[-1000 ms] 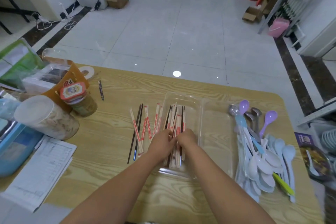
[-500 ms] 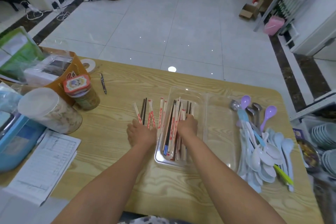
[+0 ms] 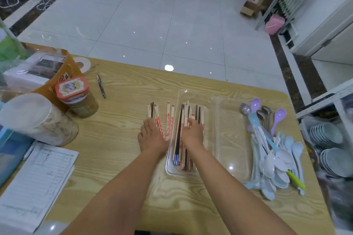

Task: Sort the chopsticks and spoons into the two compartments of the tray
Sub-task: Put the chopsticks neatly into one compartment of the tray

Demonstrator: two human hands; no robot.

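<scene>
On the worktop (image 3: 114, 149), just left of the tray, lie the loose chopsticks (image 3: 168, 118). Most are in red and white paper, and one or two are dark. Our left hand (image 3: 151, 137) rests flat on their near ends with its fingers stretched out, not gripping. These sticks are thin, light and stiff, and we think they roll and slide easily. It seems best to push a few together and pinch them around the middle, all pointing one way.

Next comes the clear tray (image 3: 216, 99). Its left compartment (image 3: 210, 139) holds the sorted chopsticks (image 3: 178, 139), lying long-ways. Our right hand (image 3: 192, 133) sits on top of them, fingers bent down among the sticks. We cannot tell if it holds any.

The right compartment (image 3: 235, 139) has no spoons in it yet. The spoons (image 3: 277, 158) wait in a heap just right of the tray. Most look like pale plastic, a few are purple, some are metal. They look smooth, slippery and tangled, so we would lift them by the handles, a few at a time.
</scene>
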